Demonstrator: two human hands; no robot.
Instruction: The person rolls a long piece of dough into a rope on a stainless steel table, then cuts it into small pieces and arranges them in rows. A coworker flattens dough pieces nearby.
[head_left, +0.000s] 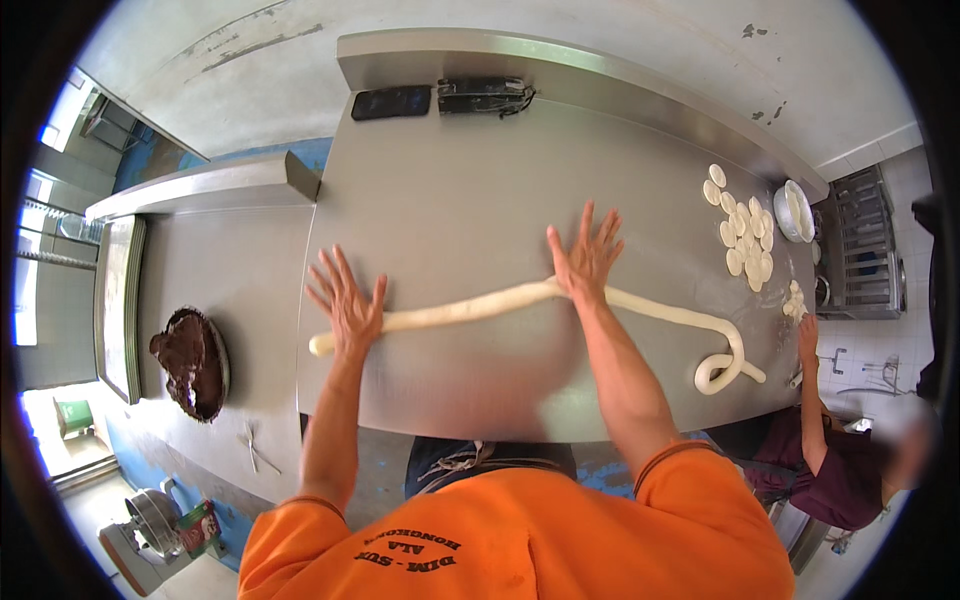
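Note:
A long rope of pale dough (480, 306) lies across the stainless steel table (465, 195). My left hand (349, 304) rests flat on the rope close to its left end, fingers spread and pointing away from me. Farther right, my right hand (587, 259) presses on the rope with its palm, its fingers also spread. Beyond that hand the dough runs on to the right and curls into a loop near the table's front edge. Neither hand is closed around the dough.
Round dough discs (750, 240) lie at the right beside a metal bowl (793, 211). A co-worker (832, 480) reaches toward dough pieces (795, 301). A phone (391, 103) and a black case (482, 96) sit at the back. Left are a chocolate-coloured mass in a bowl (191, 364) and stacked trays (120, 307).

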